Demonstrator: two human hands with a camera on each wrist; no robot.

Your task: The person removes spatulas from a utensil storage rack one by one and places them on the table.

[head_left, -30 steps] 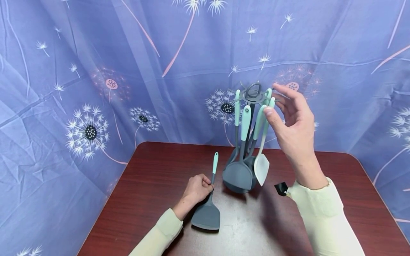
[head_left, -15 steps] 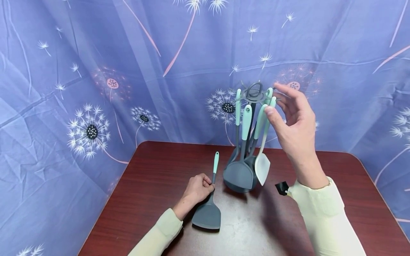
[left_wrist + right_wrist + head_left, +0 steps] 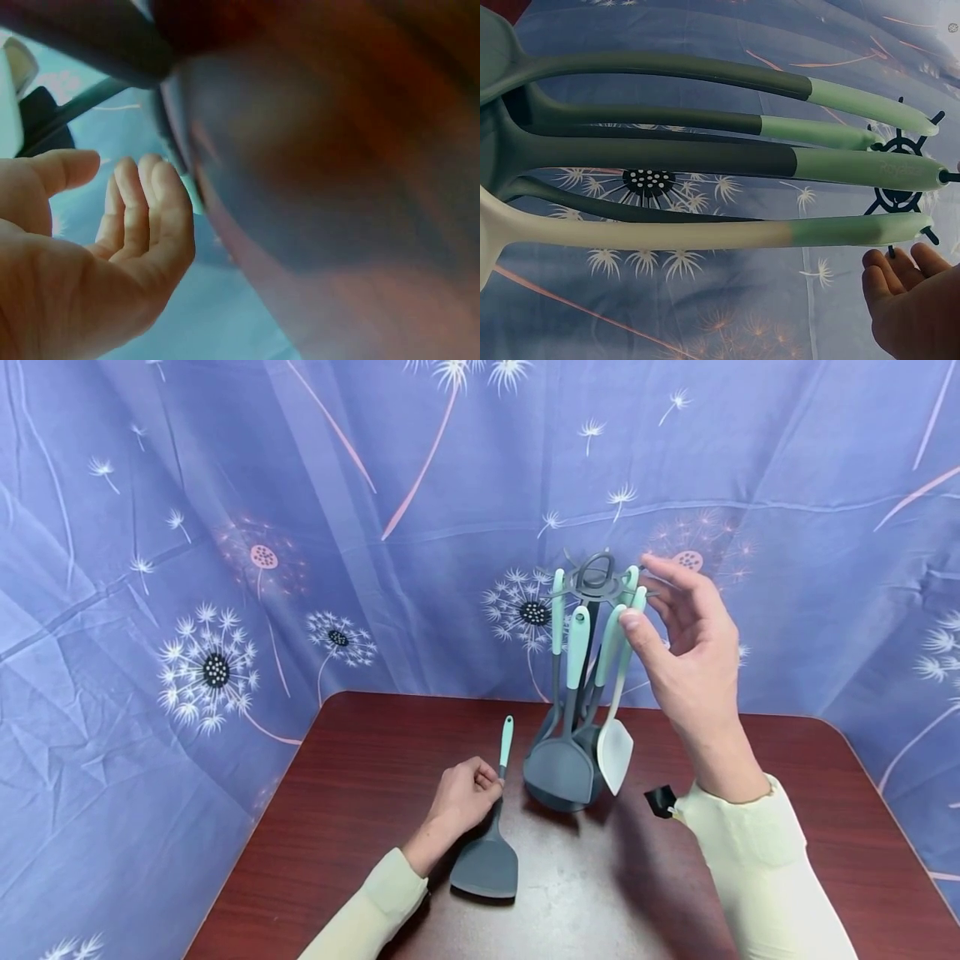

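A dark grey turner [image 3: 486, 867] with a mint handle end lies on the table, blade toward me. My left hand [image 3: 461, 797] is at its neck, fingertips right at the shaft. In the left wrist view the left fingers [image 3: 135, 199] bend loosely, the thumb stands apart, and nothing shows between them. A dark utensil stand [image 3: 596, 583] has several mint-handled utensils hanging, among them a broad grey turner [image 3: 558, 768] and a white spatula [image 3: 615, 756]. My right hand [image 3: 693, 647] is raised beside the stand's top, thumb and fingers spread, fingertips close to the hooks and handle ends.
The reddish-brown wooden table [image 3: 360, 752] has rounded back corners. A blue curtain [image 3: 420, 568] with dandelion print hangs behind and beside it. A small black piece [image 3: 661, 802] shows beside the right cuff.
My left hand has shifted slightly up along the turner's shaft. The right hand and the stand stay nearly where they were.
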